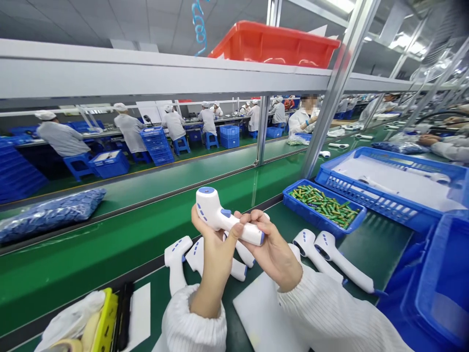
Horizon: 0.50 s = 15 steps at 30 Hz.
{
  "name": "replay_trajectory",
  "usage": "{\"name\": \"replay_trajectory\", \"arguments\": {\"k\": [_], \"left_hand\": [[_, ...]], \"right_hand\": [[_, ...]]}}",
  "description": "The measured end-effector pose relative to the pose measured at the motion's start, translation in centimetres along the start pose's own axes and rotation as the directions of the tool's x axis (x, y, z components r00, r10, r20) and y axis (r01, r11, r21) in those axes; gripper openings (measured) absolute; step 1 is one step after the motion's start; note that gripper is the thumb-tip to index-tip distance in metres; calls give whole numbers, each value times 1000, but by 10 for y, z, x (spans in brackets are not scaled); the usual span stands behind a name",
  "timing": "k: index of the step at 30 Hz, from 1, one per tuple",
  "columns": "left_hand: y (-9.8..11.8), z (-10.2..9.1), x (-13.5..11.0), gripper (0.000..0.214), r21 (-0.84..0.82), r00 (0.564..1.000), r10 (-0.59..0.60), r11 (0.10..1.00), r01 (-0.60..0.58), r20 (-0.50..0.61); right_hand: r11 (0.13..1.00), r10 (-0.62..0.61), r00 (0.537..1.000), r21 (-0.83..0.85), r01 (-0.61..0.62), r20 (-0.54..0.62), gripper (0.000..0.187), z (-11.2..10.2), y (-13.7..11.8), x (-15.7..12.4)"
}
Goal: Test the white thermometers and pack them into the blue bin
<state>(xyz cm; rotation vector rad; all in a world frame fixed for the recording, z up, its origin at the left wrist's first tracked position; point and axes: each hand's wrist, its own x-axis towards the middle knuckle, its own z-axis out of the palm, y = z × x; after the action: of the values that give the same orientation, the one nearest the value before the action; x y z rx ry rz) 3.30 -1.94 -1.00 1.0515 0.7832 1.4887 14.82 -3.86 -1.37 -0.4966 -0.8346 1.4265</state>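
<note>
A white and blue infrared thermometer (216, 211) is held up over the bench, its head toward the upper left. Around its head and body my left hand (214, 244) is closed. My right hand (273, 247) grips the handle near its blue end, fingers pressed against it. Below my hands lie more thermometers, among them one at the left (178, 261). Two others, one of them farther right (344, 259), lie side by side with blue flaps at their handle ends. Under my right forearm is a white pad (262, 313).
A blue tray (289, 195) of green batteries stands behind the right-hand thermometers, beside a larger blue basket (395, 205). A blue bin (439, 283) borders the right. A yellow box (106, 322) sits front left. A red tub (274, 44) rests on the overhead shelf. Co-workers sit beyond.
</note>
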Motion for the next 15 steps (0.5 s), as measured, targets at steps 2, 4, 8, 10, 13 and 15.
{"name": "replay_trajectory", "arguments": {"k": [2, 4, 8, 10, 13, 15], "left_hand": [[-6, -2, 2, 94, 26, 1000, -4, 1000, 5, -31], [-14, -5, 6, 93, 69, 998, -16, 997, 20, -60], [-20, -20, 20, 83, 267, 987, -115, 960, 82, 110], [-13, -37, 31, 78, 548, 964, -208, 832, 84, 168], [1, -76, 48, 67, 918, 959, -281, 375, 129, -20], [4, -104, 56, 64, 957, 939, -305, 187, 220, -156]], "right_hand": [[979, -36, 999, -198, 43, 38, 8, -7, 0, 3], [805, -61, 985, -576, 144, 162, 20, -18, -2, 7], [90, 5, 982, -978, 188, 189, 51, -49, -8, 20], [-122, 4, 999, -991, 48, 48, 46, -73, -14, 30], [-264, -32, 987, -951, -161, -158, 37, -118, -26, 45], [-319, -56, 959, -905, -281, -278, 30, -149, -33, 53]]}}
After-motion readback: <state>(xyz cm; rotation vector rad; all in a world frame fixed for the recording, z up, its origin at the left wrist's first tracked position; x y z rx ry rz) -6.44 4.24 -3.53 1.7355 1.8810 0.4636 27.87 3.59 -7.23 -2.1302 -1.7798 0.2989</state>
